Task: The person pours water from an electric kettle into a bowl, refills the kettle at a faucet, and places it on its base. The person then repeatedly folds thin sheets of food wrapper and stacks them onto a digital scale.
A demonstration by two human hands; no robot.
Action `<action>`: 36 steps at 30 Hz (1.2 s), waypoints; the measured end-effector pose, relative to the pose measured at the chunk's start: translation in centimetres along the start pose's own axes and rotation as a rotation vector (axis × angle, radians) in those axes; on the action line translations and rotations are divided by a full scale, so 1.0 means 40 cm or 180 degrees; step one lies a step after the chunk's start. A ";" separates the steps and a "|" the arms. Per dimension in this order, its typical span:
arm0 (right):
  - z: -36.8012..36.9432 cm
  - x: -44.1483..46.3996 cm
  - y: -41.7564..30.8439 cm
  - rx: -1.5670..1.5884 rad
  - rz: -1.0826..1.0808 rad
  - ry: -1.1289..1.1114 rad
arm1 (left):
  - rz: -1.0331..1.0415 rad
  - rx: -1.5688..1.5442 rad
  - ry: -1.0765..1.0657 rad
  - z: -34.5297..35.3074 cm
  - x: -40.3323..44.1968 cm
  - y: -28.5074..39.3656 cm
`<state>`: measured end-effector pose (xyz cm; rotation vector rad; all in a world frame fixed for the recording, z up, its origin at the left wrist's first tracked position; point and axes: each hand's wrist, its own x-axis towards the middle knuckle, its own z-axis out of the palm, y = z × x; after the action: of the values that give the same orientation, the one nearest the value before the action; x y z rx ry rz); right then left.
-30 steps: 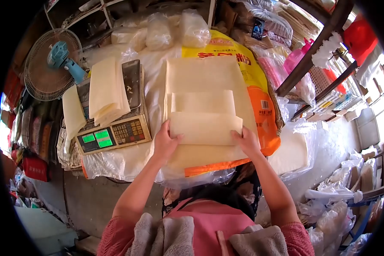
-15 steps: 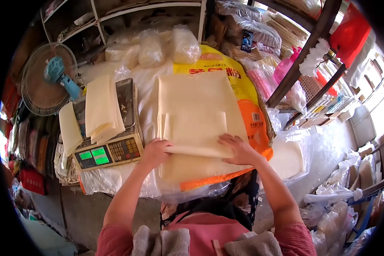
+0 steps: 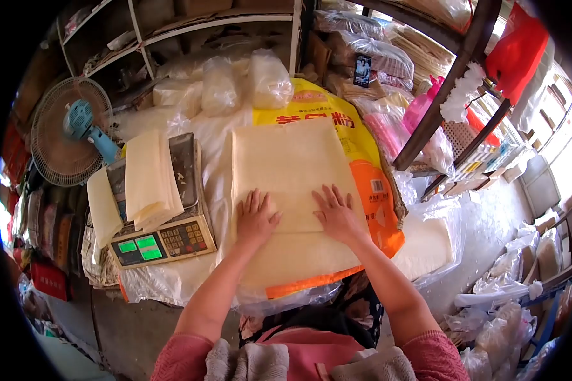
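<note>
A stack of thin cream-coloured sheets (image 3: 289, 155) lies in front of me. A faint crosswise line shows on it near my hands, with more of the cream material (image 3: 292, 257) on the side closer to my body. My left hand (image 3: 257, 219) rests flat on the left part of the stack, fingers spread. On the right part, my right hand (image 3: 338, 216) presses down with its fingers apart. Neither hand grips anything. To the left, folded cream sheets (image 3: 149, 181) sit on a digital scale (image 3: 184, 238) with lit green displays.
A yellow and orange printed sack (image 3: 368, 171) lies under the stack. Clear bags with pale contents (image 3: 272, 79) stand at the back. On the left is a fan (image 3: 70, 130); on the right, a dark metal post (image 3: 448, 89) slants up beside plastic-wrapped bundles (image 3: 381, 57).
Both hands have moved away from my body, from holding the near folded edge to lying flat on the sheets. The folded flap now looks flatter. My view has tilted slightly up.
</note>
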<state>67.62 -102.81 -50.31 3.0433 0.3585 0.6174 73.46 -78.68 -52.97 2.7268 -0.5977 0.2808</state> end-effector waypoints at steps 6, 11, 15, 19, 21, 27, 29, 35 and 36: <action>-0.113 -0.006 -0.127 0.0528 0.0961 -0.0974 | -0.1241 -0.2820 0.0796 -0.020 -0.073 0.071; -0.137 -0.100 -0.263 0.1679 -0.0147 -0.0363 | -0.1459 -0.4185 0.0218 -0.118 -0.145 0.011; -0.114 -0.118 -0.194 0.1960 0.0048 -0.0640 | -0.0634 -0.4284 0.1597 -0.481 -0.104 -0.098; -0.133 -0.115 -0.174 0.1950 -0.0049 -0.0781 | -0.1136 -0.3933 0.1842 -0.656 -0.065 -0.322; -0.129 -0.117 -0.174 0.1919 -0.0129 -0.0723 | -0.1453 -0.3885 0.1778 -0.653 -0.064 -0.401; -0.124 -0.118 -0.161 0.1955 -0.0123 -0.0726 | -0.1758 -0.4195 0.1704 -0.574 -0.090 -0.478; -0.149 -0.099 -0.153 0.2025 0.0018 -0.0673 | -0.1700 -0.4003 0.1710 -0.593 -0.092 -0.455; -0.320 -0.023 -0.176 0.2300 0.0307 -0.0323 | 0.0356 -0.2615 0.2592 -0.759 -0.161 -0.129; -0.327 -0.017 -0.179 0.2354 0.0336 -0.0375 | 0.0979 -0.2735 0.2443 -0.782 -0.182 -0.076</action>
<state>60.39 -96.38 -38.95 3.7997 0.5230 0.3556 64.58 -62.08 -26.78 1.5359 -0.6804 0.8555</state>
